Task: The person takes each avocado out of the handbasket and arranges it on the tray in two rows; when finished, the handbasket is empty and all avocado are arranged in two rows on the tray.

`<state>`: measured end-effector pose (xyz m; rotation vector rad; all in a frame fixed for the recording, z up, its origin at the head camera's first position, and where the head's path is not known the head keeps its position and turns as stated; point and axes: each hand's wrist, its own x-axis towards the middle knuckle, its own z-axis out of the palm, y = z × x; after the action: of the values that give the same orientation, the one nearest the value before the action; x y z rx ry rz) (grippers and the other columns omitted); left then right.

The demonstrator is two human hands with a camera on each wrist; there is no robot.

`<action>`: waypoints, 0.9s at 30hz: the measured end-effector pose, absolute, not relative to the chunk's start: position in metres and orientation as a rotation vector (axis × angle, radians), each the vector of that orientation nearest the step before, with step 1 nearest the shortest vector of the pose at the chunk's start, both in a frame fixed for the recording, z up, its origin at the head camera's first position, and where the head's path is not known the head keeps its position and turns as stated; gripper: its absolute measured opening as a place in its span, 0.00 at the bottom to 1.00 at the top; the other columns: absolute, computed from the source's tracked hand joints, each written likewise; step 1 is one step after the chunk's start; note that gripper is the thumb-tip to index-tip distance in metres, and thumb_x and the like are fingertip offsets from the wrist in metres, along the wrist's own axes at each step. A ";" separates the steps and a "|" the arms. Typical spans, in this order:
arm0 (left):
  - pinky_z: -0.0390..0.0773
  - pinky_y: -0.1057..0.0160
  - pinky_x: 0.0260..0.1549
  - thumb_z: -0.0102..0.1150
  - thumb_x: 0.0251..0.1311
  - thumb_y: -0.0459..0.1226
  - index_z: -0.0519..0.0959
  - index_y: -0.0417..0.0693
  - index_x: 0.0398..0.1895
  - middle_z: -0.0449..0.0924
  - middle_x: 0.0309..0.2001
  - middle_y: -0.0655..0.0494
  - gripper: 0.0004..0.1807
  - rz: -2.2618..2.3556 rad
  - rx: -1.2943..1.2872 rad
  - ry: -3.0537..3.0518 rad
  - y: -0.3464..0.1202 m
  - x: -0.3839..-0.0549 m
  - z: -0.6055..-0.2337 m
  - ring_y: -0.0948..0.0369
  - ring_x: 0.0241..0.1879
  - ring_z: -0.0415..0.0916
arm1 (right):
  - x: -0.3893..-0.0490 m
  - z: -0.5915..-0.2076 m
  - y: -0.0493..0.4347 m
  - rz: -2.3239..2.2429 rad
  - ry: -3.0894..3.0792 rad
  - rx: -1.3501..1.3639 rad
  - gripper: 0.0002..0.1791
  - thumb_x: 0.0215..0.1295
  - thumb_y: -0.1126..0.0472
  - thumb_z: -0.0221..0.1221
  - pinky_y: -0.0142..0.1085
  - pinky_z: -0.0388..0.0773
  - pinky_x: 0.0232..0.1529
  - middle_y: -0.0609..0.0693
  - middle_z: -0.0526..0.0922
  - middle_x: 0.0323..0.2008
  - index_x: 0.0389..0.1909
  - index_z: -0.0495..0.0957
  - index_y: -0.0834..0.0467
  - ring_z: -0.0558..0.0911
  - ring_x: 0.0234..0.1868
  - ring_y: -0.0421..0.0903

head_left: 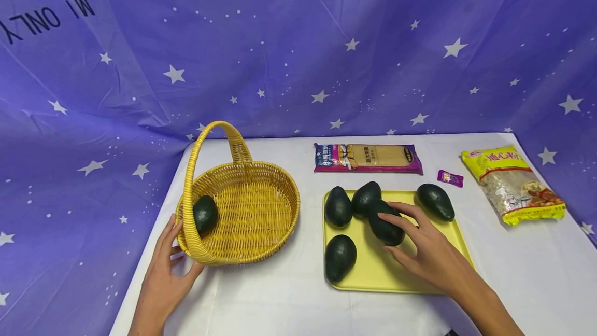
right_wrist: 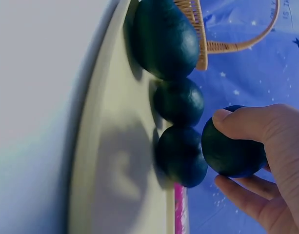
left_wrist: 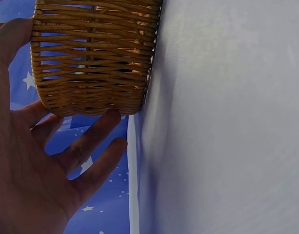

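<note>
My right hand (head_left: 431, 253) grips a dark green avocado (head_left: 384, 227) between thumb and fingers. The right wrist view shows this avocado raised off the yellow tray (head_left: 373, 280). Still lying on the tray are several others: two side by side at its back left, one avocado (head_left: 340, 258) at the front left, and one avocado (head_left: 435, 202) at the back right. A yellow wicker basket (head_left: 252, 222) with a tall handle holds one avocado (head_left: 205, 215) at its left end. Around that end my left hand (head_left: 163, 276) rests with spread fingers, thumb by the front rim.
Behind the tray lies a long pack of noodles (head_left: 373, 158). A small purple sachet (head_left: 450, 178) is beside it, and a yellow-topped bag of pasta (head_left: 515, 184) lies at the right. White cloth covers the table (head_left: 270, 299); a blue starry curtain (head_left: 289, 56) hangs behind.
</note>
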<state>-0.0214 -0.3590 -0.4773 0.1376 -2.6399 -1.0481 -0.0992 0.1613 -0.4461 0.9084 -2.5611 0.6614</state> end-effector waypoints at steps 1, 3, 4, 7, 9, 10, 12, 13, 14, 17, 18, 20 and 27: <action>0.70 0.89 0.53 0.80 0.59 0.36 0.60 0.58 0.86 0.51 0.87 0.58 0.54 -1.051 0.138 -2.638 -0.359 -0.021 -0.478 0.83 0.53 0.68 | -0.098 -0.447 0.163 0.670 -2.563 0.898 0.36 0.77 0.29 0.48 0.19 0.77 0.56 0.55 0.76 0.71 0.70 0.80 0.49 0.79 0.66 0.50; 0.70 0.89 0.53 0.80 0.59 0.35 0.60 0.58 0.86 0.52 0.87 0.58 0.54 -1.060 0.133 -2.631 -0.360 -0.021 -0.478 0.83 0.53 0.68 | -0.095 -0.449 0.167 0.687 -2.564 0.879 0.36 0.77 0.28 0.48 0.16 0.73 0.60 0.55 0.76 0.70 0.70 0.80 0.49 0.78 0.66 0.50; 0.70 0.89 0.53 0.80 0.59 0.35 0.61 0.58 0.86 0.51 0.87 0.59 0.54 -1.064 0.131 -2.629 -0.360 -0.021 -0.479 0.82 0.53 0.68 | -0.093 -0.450 0.169 0.700 -2.555 0.876 0.36 0.77 0.29 0.49 0.15 0.71 0.62 0.56 0.76 0.70 0.69 0.81 0.49 0.77 0.67 0.50; 0.70 0.89 0.52 0.80 0.59 0.35 0.61 0.58 0.86 0.51 0.87 0.59 0.54 -1.067 0.125 -2.628 -0.361 -0.021 -0.480 0.82 0.53 0.69 | -0.089 -0.453 0.174 0.743 -2.540 0.860 0.36 0.77 0.29 0.51 0.13 0.60 0.70 0.57 0.76 0.69 0.69 0.81 0.50 0.75 0.69 0.50; 0.70 0.89 0.52 0.80 0.59 0.35 0.60 0.58 0.86 0.51 0.87 0.58 0.54 -1.067 0.120 -2.629 -0.361 -0.021 -0.481 0.82 0.53 0.68 | -0.086 -0.456 0.177 0.747 -2.534 0.846 0.36 0.77 0.29 0.51 0.14 0.58 0.72 0.58 0.77 0.69 0.69 0.81 0.50 0.74 0.69 0.51; 0.71 0.89 0.52 0.80 0.59 0.35 0.60 0.58 0.86 0.51 0.87 0.58 0.54 -1.069 0.118 -2.628 -0.361 -0.021 -0.481 0.82 0.53 0.68 | -0.084 -0.457 0.179 0.748 -2.535 0.837 0.36 0.77 0.29 0.51 0.14 0.58 0.72 0.59 0.77 0.68 0.69 0.81 0.50 0.74 0.69 0.51; 0.71 0.89 0.52 0.80 0.60 0.35 0.59 0.58 0.87 0.51 0.87 0.58 0.54 -1.072 0.116 -2.630 -0.361 -0.020 -0.482 0.83 0.53 0.68 | -0.081 -0.460 0.184 0.748 -2.544 0.813 0.37 0.77 0.28 0.50 0.15 0.58 0.73 0.59 0.77 0.68 0.68 0.81 0.51 0.74 0.69 0.51; 0.71 0.89 0.52 0.80 0.60 0.35 0.59 0.58 0.87 0.50 0.87 0.59 0.54 -1.075 0.115 -2.631 -0.361 -0.020 -0.482 0.83 0.53 0.68 | -0.079 -0.462 0.185 0.746 -2.545 0.799 0.37 0.76 0.27 0.50 0.16 0.58 0.74 0.59 0.77 0.68 0.68 0.82 0.51 0.73 0.68 0.51; 0.71 0.89 0.52 0.80 0.60 0.34 0.58 0.58 0.87 0.50 0.87 0.60 0.55 -1.076 0.115 -2.632 -0.361 -0.020 -0.482 0.83 0.53 0.68 | -0.077 -0.464 0.187 0.744 -2.546 0.786 0.38 0.76 0.27 0.49 0.16 0.57 0.74 0.59 0.77 0.67 0.68 0.82 0.51 0.73 0.68 0.51; 0.71 0.88 0.51 0.79 0.60 0.33 0.58 0.58 0.87 0.50 0.87 0.60 0.54 -1.078 0.113 -2.631 -0.361 -0.020 -0.482 0.83 0.53 0.68 | -0.072 -0.469 0.192 0.748 -2.552 0.752 0.38 0.75 0.26 0.50 0.17 0.56 0.76 0.59 0.77 0.67 0.67 0.82 0.51 0.73 0.69 0.51; 0.72 0.88 0.51 0.79 0.61 0.33 0.58 0.58 0.87 0.50 0.87 0.60 0.54 -1.078 0.113 -2.630 -0.361 -0.020 -0.481 0.83 0.53 0.68 | -0.071 -0.470 0.193 0.753 -2.555 0.741 0.38 0.74 0.26 0.50 0.17 0.56 0.76 0.59 0.77 0.67 0.67 0.82 0.50 0.73 0.69 0.51; 0.72 0.88 0.51 0.78 0.61 0.33 0.58 0.57 0.87 0.50 0.87 0.59 0.54 -1.078 0.114 -2.629 -0.361 -0.020 -0.481 0.83 0.53 0.68 | -0.067 -0.471 0.195 0.759 -2.567 0.723 0.39 0.74 0.25 0.50 0.16 0.55 0.75 0.59 0.76 0.68 0.67 0.82 0.50 0.72 0.69 0.50; 0.71 0.89 0.52 0.79 0.61 0.35 0.58 0.58 0.87 0.50 0.87 0.61 0.54 -1.085 0.133 -2.634 -0.360 -0.019 -0.481 0.82 0.53 0.68 | -0.056 -0.476 0.207 0.736 -2.622 0.657 0.40 0.73 0.24 0.46 0.10 0.53 0.71 0.59 0.74 0.69 0.69 0.81 0.48 0.72 0.70 0.47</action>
<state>-0.0194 -0.3603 -0.4806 0.1333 -2.6345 -1.0853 -0.0562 0.2071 -0.4758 0.6572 -2.6219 0.7361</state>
